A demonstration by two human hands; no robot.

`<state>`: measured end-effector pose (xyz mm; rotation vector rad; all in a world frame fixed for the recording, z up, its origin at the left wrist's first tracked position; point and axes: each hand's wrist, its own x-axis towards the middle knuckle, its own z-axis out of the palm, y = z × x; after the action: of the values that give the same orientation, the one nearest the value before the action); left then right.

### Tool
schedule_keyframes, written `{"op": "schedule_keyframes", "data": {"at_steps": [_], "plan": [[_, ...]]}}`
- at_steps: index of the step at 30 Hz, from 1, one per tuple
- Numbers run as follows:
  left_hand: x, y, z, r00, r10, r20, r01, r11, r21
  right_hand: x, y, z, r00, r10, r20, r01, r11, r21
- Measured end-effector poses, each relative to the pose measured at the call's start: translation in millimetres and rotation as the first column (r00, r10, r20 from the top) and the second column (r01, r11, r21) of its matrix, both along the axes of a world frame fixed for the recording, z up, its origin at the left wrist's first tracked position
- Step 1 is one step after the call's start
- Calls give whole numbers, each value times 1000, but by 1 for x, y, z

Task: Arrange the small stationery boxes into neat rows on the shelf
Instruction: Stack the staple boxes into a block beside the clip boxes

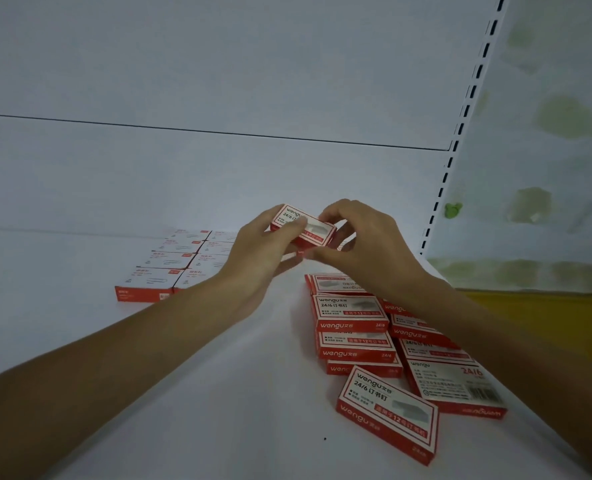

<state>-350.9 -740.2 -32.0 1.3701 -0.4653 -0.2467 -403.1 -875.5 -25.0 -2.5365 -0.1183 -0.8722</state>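
Lower right we see a loose staple box (388, 414) lying askew on the shelf (218, 410), with a jumbled pile of staple boxes (353, 313) just behind it. Centre frame: left grip (263, 251) and right grip (364, 240) are both curled round one held staple box (303, 225), above the shelf. Farther back, left of centre: a tidy block of boxes (170, 261), two across.

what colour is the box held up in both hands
Red with a white printed top panel, the held box shows best in the head view.

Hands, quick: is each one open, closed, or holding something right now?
Left hand: grips the small red-and-white cardboard box at its left end.
Right hand: pinches the same box at its right end.
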Motion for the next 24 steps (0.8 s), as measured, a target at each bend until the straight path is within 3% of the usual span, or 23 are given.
{"op": "schedule_keyframes", "data": {"at_steps": [4, 8, 14, 19, 24], "plan": [[4, 10, -12, 960, -12, 281, -75, 951, 299, 0, -16, -1, 995, -39, 92, 39, 999, 2], [1, 19, -29, 893, -90, 440, -130, 886, 446, 2, -26, -4, 991, -46, 124, 44, 999, 19], [-7, 7, -32, 830, -1, 557, -274, 869, 411, 5, -26, -4, 991, -28, 132, 27, 1000, 11], [-4, 3, -28, 848, 25, 530, -262, 889, 377, 8, -33, 2, 992, -26, 121, 26, 1000, 3], [-1, -1, -24, 801, 1, 599, -283, 882, 376, 15, -38, 9, 991, -28, 132, 29, 1000, -1]]}}
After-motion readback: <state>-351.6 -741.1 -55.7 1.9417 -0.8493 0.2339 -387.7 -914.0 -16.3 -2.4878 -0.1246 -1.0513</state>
